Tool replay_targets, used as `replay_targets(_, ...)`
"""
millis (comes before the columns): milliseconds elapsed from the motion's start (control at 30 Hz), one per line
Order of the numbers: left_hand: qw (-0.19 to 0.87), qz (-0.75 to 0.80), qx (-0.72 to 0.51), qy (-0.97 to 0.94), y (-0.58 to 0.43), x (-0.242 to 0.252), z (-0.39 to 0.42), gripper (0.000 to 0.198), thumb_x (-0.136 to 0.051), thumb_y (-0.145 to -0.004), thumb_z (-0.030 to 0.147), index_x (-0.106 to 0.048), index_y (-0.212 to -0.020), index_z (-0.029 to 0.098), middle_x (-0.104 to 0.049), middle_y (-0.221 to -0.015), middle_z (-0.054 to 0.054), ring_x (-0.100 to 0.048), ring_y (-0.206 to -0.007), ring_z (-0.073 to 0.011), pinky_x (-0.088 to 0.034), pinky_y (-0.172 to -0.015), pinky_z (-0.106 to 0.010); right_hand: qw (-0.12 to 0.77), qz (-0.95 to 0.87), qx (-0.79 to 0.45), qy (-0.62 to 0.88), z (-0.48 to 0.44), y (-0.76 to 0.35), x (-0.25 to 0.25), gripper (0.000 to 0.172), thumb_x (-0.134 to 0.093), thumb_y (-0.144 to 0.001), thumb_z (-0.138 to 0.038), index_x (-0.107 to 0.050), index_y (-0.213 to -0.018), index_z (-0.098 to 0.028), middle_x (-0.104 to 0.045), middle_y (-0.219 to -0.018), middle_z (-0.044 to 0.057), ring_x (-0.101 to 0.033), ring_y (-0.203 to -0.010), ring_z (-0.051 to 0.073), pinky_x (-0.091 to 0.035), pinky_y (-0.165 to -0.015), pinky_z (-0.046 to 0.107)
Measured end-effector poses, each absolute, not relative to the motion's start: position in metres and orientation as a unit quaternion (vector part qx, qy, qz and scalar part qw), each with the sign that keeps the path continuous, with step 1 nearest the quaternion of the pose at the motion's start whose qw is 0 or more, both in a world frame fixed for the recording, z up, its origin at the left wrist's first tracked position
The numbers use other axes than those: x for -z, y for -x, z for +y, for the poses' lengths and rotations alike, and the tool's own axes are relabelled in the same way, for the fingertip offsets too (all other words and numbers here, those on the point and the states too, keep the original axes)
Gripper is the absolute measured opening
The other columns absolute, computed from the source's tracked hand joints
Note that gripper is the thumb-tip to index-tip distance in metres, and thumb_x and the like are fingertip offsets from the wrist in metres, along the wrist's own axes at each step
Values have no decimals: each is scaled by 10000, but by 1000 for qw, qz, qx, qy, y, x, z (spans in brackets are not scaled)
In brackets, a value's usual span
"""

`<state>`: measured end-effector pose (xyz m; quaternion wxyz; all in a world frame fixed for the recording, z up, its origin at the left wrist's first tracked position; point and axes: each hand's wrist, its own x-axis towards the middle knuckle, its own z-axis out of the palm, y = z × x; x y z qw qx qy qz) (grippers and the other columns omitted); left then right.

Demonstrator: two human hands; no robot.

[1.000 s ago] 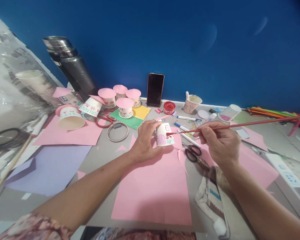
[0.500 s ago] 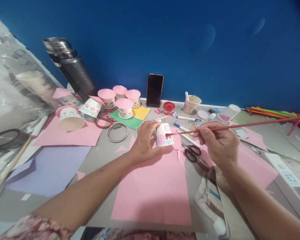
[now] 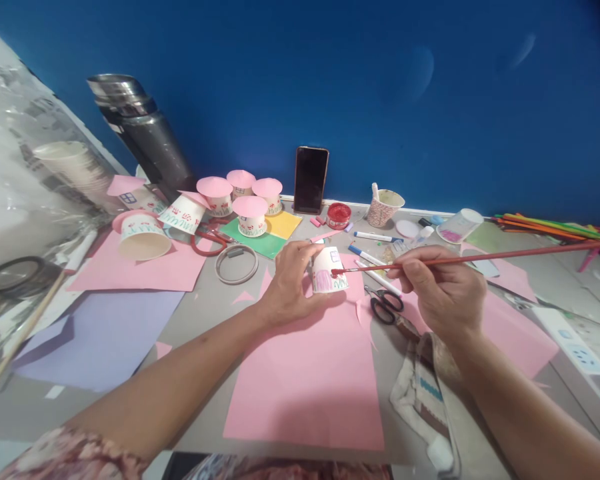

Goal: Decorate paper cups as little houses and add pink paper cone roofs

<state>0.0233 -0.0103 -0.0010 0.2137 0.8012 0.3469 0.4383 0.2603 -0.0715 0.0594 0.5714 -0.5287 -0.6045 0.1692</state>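
My left hand (image 3: pixel 293 283) grips a small white paper cup (image 3: pixel 325 261) turned upside down. A purple door, a window and green zigzag grass are drawn on its side. In my right hand (image 3: pixel 443 290) is a long red paintbrush (image 3: pixel 460 257), pinched near the bristle end. Its red-tipped bristles touch the cup's side, beside the door. Beneath the cup lies a pink paper sheet (image 3: pixel 305 380). An opened jar of red paint (image 3: pixel 339 215) stands farther back.
Several decorated cups with pink paper roofs (image 3: pixel 250 208) stand at the back left, near a steel flask (image 3: pixel 145 127). A phone (image 3: pixel 311 179) leans on the blue wall. Black-handled scissors (image 3: pixel 386 307), markers (image 3: pixel 379 237) and a cloth (image 3: pixel 425 393) lie at right; a tape roll (image 3: pixel 237 265) lies at left.
The brush tip stays at the cup's side, and my right hand has shifted very slightly right. My left hand keeps hold of the cup in the same place.
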Motion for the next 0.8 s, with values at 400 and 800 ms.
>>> replay_targets(400,205,345,-442,-802,-24,1,-11,805,-947,-690,364,-494,-1351,294,-571,-1311,-108,-540,-1268,-330,-424,-1097,-528,575,-604,-149,532,-70,-264,-60,256,-696,-983,-420,-737,-814,-232,-734,-700,13,-612,-520,134,-523,-491,265)
replay_targets(800,193,348,-443,-804,-26,0,-12,806,-942,-683,339,-494,-1352,293,-569,-1296,-107,-540,-1265,-332,-435,-1089,-536,569,-606,-129,541,-73,-261,-63,241,-690,-988,-387,-739,-818,-223,-731,-670,12,-627,-519,139,-521,-473,250)
